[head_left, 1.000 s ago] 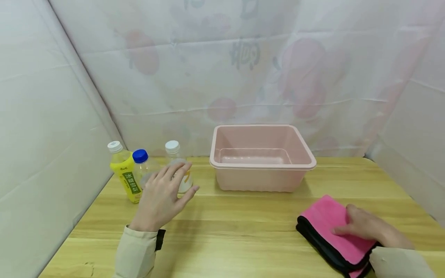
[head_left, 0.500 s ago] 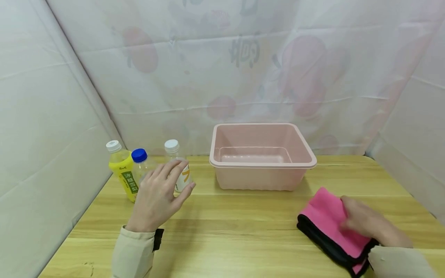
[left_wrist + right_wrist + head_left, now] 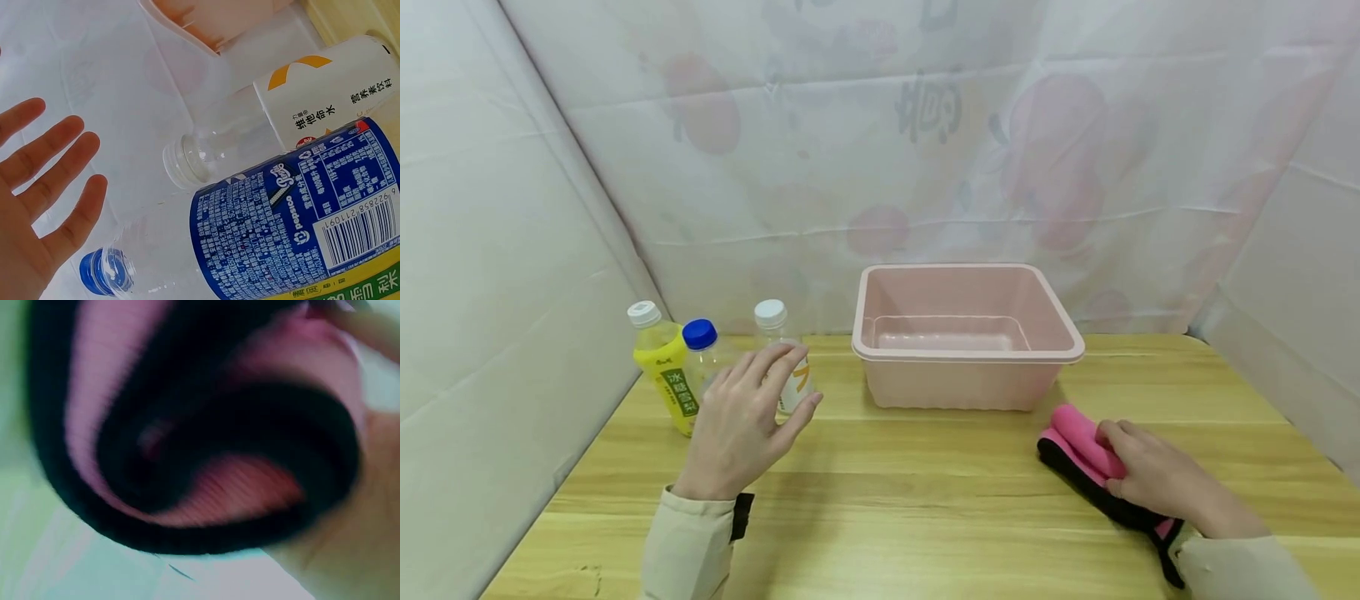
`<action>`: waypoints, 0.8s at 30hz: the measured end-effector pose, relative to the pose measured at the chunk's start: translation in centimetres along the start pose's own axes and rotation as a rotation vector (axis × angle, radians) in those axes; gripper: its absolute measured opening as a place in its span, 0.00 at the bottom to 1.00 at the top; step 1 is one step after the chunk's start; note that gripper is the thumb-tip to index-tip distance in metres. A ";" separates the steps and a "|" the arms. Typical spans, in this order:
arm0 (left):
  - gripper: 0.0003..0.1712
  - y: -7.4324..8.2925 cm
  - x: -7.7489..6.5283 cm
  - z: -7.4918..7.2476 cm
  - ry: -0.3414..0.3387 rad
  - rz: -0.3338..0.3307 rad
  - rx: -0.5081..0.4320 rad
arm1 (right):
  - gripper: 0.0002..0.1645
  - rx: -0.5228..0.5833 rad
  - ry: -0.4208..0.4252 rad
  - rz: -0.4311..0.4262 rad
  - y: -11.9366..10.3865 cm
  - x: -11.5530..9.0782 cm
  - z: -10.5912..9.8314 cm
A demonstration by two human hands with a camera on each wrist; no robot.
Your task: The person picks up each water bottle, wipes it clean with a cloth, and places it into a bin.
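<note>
In the head view my right hand (image 3: 1165, 475) grips a pink cloth with black edging (image 3: 1082, 442) at the right of the table. The cloth is bunched into a fold, and in the right wrist view its blurred black edge (image 3: 206, 540) curls round on itself. My left hand (image 3: 745, 429) hovers with loosely spread fingers in front of the bottles, holding nothing. Nearest to it are a clear bottle with a blue cap (image 3: 700, 335) and a white-capped bottle with a white label (image 3: 771, 315). The left wrist view shows the blue label (image 3: 294, 212) close up.
A yellow-labelled bottle with a white cap (image 3: 662, 367) stands at the far left. A pink plastic basin (image 3: 962, 383) sits at the back of the wooden table (image 3: 925, 517). Fabric walls (image 3: 865, 167) close off the back and sides.
My right hand has gathered the flat, folded cloth into a bunched fold and drawn its near end up. My left hand has barely moved. The bottles and basin stay in place.
</note>
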State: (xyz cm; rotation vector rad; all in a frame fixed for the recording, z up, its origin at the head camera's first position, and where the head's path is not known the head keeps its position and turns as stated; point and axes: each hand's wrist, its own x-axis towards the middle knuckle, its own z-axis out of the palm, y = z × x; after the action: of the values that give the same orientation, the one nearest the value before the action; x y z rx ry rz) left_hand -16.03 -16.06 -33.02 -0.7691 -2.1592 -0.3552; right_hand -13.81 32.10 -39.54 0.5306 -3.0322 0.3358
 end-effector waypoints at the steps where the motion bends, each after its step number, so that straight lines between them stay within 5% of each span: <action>1: 0.35 0.0 0.0 -0.1 0.006 0.002 0.001 | 0.26 0.027 -0.019 -0.006 0.0 0.0 -0.1; 8: 0.32 -0.1 0.2 -0.2 0.107 0.022 -0.025 | 0.32 0.124 -0.054 0.003 0.1 -0.1 -0.1; 14: 0.21 -0.5 0.3 0.2 0.328 0.044 -0.011 | 0.43 0.185 -0.147 -0.002 0.4 -0.1 1.0; 19: 0.19 -1.2 0.2 0.6 0.445 -0.073 0.035 | 0.49 0.186 -0.200 0.034 0.8 -0.1 1.2; 24: 0.34 -1.8 -0.2 0.9 0.457 -0.208 0.040 | 0.59 0.180 -0.245 0.085 0.8 -0.2 1.2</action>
State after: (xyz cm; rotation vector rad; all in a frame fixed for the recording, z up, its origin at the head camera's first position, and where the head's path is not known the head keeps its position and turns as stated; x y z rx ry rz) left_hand -17.63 -17.05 -33.74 -0.3921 -1.8064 -0.5372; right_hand -13.94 32.63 -40.88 0.4859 -3.2884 0.5944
